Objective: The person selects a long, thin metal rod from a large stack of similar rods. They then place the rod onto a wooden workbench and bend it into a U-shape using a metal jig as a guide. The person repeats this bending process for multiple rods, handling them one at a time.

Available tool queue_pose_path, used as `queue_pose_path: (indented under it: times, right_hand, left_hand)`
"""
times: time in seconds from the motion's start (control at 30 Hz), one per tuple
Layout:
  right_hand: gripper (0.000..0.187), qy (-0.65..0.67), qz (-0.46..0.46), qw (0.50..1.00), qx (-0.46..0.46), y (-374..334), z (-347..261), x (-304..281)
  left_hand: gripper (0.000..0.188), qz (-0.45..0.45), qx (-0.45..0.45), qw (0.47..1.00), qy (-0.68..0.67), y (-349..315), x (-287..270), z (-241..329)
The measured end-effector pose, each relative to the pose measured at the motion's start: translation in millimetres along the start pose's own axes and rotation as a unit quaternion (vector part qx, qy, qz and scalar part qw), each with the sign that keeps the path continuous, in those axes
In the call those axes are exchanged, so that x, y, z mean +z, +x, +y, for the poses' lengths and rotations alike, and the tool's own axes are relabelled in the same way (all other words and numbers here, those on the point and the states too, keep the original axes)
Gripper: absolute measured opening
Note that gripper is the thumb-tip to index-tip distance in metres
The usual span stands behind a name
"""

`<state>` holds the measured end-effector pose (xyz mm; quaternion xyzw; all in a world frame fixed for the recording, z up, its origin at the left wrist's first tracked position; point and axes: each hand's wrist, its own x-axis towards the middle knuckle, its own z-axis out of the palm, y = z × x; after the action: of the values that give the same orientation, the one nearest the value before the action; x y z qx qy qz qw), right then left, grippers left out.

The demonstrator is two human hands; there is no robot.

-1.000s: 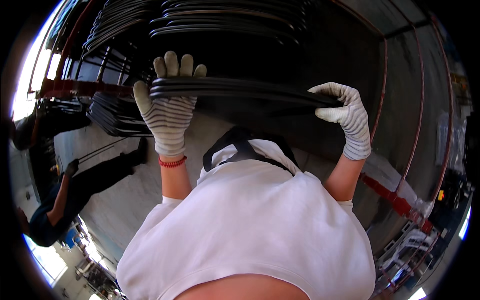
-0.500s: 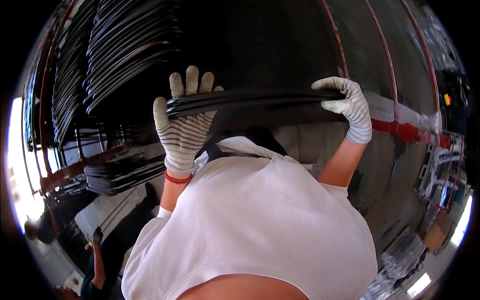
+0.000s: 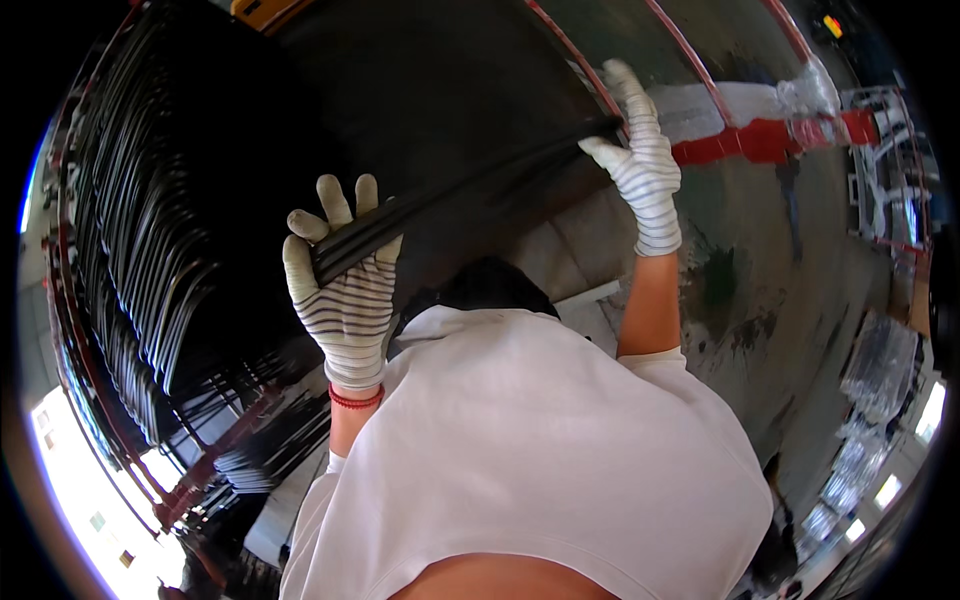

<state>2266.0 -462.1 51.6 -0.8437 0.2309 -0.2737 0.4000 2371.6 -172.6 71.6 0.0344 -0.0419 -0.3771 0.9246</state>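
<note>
A bundle of long, thin black strips (image 3: 470,180) spans my two hands in mid-air, blurred by motion. My left hand (image 3: 345,285), in a white striped knit glove, bears its near left end across the palm. The fingers there are stretched upward and the thumb stands out beside the strips. My right hand (image 3: 640,165), gloved the same way, has the far right end in the crook between thumb and fingers. Its fingers are spread and raised above the strips. Whether either hand presses on the bundle cannot be seen.
Rows of black bars (image 3: 150,220) hang at the left on a reddish frame (image 3: 205,465). Red posts (image 3: 690,60) and a red beam (image 3: 750,143), partly wrapped in clear plastic, stand at the right. Plastic-wrapped stacks (image 3: 880,368) lie farther right. Something yellow (image 3: 268,12) shows at the top left.
The bundle has tilted, its right end rising as my right hand goes up and left with its fingers opening wider. My left hand is slightly lower. The view has turned, and the person at lower left is out of sight.
</note>
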Motion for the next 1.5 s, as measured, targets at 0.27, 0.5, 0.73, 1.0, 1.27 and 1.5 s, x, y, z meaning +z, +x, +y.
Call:
queue_pose_path:
  times: [0.27, 0.5, 0.73, 1.0, 1.27, 1.5]
  right_hand:
    - [0.066, 0.455, -0.006, 0.787, 0.416, -59, 57, -19]
    - [0.078, 0.774, -0.012, 0.620, 0.131, -49, -26, 20]
    - [0.055, 0.774, 0.058, 0.630, -0.018, -55, -53, -39]
    - [0.050, 0.682, 0.155, 0.667, -0.258, -84, -37, -144]
    - [0.024, 0.624, 0.469, 0.540, -0.315, -134, 46, -281]
    - [0.031, 0.551, 0.591, 0.510, -0.296, -210, 122, -376]
  left_hand:
    - [0.020, 0.008, -0.021, 0.999, 0.029, 24, 16, -24]
    - [0.017, -0.020, -0.117, 0.993, -0.003, 31, 38, -12]
    - [0.051, -0.115, -0.184, 0.974, -0.062, 32, 73, -32]
    - [0.073, -0.126, -0.345, 0.929, -0.049, 37, 105, -114]
    - [0.067, -0.110, -0.519, 0.846, 0.044, 55, 108, -312]
    - [0.057, -0.075, -0.665, 0.742, 0.032, 73, 108, -469]
